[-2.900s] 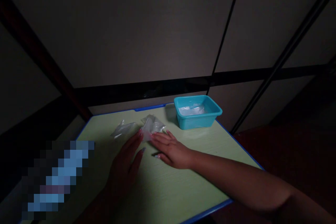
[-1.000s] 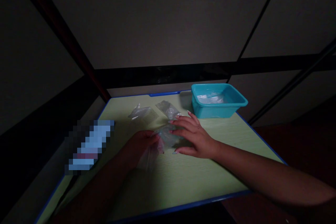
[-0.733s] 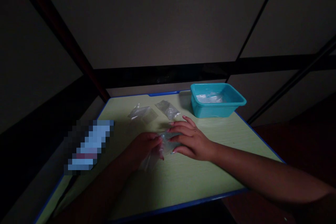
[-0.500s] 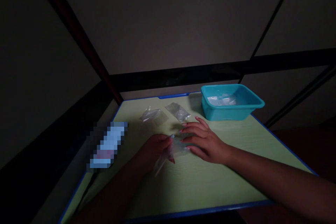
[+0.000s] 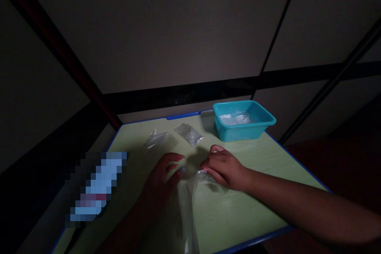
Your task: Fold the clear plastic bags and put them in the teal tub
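Over the middle of the table, my right hand (image 5: 224, 166) pinches the top of a clear plastic bag (image 5: 188, 210), which hangs down toward the table's near edge. My left hand (image 5: 166, 172) is just left of the bag, thumb and fingers apart, with nothing between them. Two more clear plastic bags lie beyond my hands: a crumpled bag (image 5: 160, 139) at the left and a flatter bag (image 5: 189, 134) beside it. A turquoise plastic basin (image 5: 244, 131) stands at the back right with clear plastic inside.
The light green table (image 5: 253, 210) has a blue edge. At its left side lies a blurred-out, bright phone-like object (image 5: 99, 186) with a dark cable. A panelled wall (image 5: 178, 27) rises right behind the table.
My left hand has let go of the plastic bag and opened. My right hand has closed on the bag, which now hangs lower and longer. The view has shifted to the right.
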{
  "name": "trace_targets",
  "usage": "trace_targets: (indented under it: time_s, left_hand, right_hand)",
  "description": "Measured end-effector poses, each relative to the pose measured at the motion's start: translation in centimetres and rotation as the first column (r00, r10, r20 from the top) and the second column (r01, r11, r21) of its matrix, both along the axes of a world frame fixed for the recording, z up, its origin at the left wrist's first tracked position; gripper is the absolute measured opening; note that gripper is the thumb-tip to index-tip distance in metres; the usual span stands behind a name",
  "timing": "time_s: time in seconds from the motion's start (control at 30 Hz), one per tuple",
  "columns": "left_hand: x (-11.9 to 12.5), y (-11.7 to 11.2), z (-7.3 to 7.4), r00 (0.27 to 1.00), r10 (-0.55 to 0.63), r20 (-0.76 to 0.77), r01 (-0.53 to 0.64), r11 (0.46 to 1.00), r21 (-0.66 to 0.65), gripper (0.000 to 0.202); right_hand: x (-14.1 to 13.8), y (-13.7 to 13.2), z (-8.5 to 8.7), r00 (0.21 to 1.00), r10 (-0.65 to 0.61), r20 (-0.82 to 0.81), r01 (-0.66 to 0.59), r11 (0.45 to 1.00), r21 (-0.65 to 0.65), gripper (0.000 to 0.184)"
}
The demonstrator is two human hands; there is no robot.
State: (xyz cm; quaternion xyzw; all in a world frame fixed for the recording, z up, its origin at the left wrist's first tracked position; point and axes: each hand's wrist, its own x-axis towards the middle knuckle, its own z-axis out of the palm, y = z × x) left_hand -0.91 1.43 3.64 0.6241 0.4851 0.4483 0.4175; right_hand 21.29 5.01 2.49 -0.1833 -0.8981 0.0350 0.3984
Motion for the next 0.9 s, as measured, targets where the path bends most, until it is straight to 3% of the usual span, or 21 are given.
trace_targets:
  time_s: [0.1,0.17,0.37,0.53,0.67,0.77,0.83,0.9]
  left_hand:
    - [0.5,-0.6,0.0,0.985,-0.174,-0.015,0.172,0.981,-0.084,0.028]
    - [1.0,-0.9,-0.2,0.976,-0.218,-0.021,0.209,0.956,-0.205,0.028]
    - [2.3,-1.3,-1.2,0.962,-0.221,0.164,0.273,0.839,-0.472,0.044]
    - [2.8,-1.6,-1.2,0.928,-0.185,0.324,0.351,0.726,-0.591,0.051]
    - [2.9,-1.6,-0.6,0.918,-0.123,0.377,0.344,0.719,-0.604,0.048]
    - [2.8,-1.7,-0.1,0.912,-0.105,0.397,0.344,0.724,-0.598,0.053]
    - [2.6,-1.7,0.0,0.908,-0.087,0.41,0.336,0.738,-0.586,0.056]
    - [2.5,-1.6,-0.2,0.906,-0.055,0.42,0.308,0.766,-0.565,0.057]
  right_hand:
    - [-0.1,-0.4,0.2,0.999,-0.013,0.048,0.01,0.998,0.056,0.02]
    - [-0.2,-0.7,0.3,0.998,-0.023,0.064,0.018,0.996,0.088,0.022]
    - [-0.6,-0.9,0.6,0.993,-0.058,0.101,0.039,0.983,0.181,0.024]
    - [-0.8,-0.8,0.4,0.988,-0.084,0.133,0.061,0.984,0.17,0.026]
    - [-0.7,-0.6,0.5,0.99,-0.101,0.103,0.092,0.992,0.088,0.025]
    - [-0.5,-0.5,0.8,0.996,-0.084,0.038,0.084,0.996,0.008,0.04]
    - [-0.4,-0.6,1.0,0.999,-0.032,0.033,0.031,0.999,0.011,0.049]
    - [-0.5,-0.7,1.1,0.998,0.015,0.06,-0.018,0.999,0.045,0.045]
